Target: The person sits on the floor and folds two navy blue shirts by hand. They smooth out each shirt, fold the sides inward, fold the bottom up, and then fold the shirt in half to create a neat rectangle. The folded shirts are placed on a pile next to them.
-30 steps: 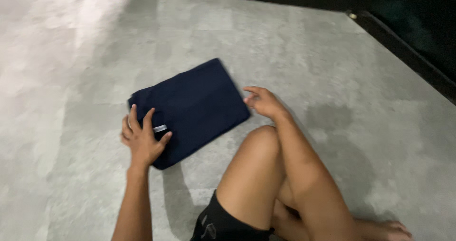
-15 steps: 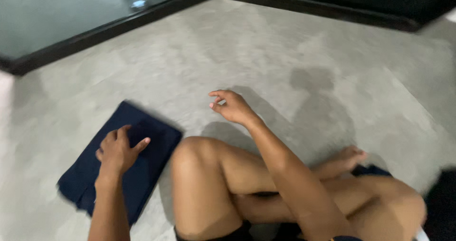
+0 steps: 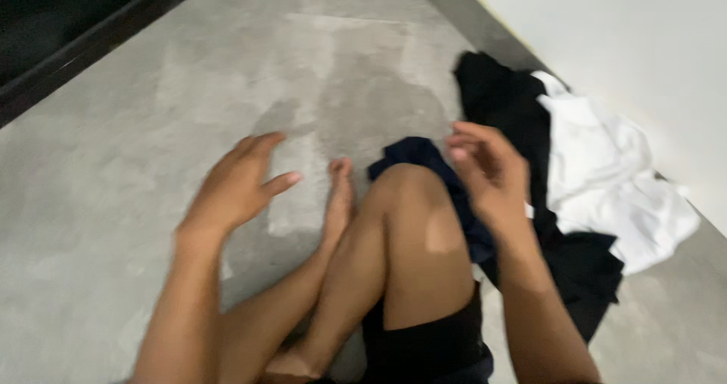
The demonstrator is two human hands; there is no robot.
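The grey concrete floor (image 3: 136,225) fills most of the head view, with a dark strip along its edge at 10 o'clock and a white wall (image 3: 628,43) rising at 1 o'clock.

A heap of clothes lies on the floor against the wall, from 1 o'clock to 4 o'clock. Its largest part is a black garment (image 3: 503,100), crumpled, running from the top of the heap down past the right forearm. A white garment (image 3: 606,179) lies on top of the black one on the wall side. A smaller navy garment (image 3: 413,153) lies at the centre, partly hidden behind the raised knee (image 3: 409,202); its lower end touches the black garment.

The person sits on the floor with legs folded. The knee stands at centre, and a bare foot (image 3: 339,202) points toward 12 o'clock just left of it. Black shorts (image 3: 424,346) show at 6 o'clock.

The right hand (image 3: 488,172) is at 3 o'clock of the knee, above the navy garment and beside the black one. Its fingers are loosely curled and it holds nothing; motion blur makes it uncertain whether the fingertips touch the cloth.

The left hand (image 3: 235,187) is at 9 o'clock of the knee, over bare floor, fingers spread, palm down, empty, and well apart from the clothes.
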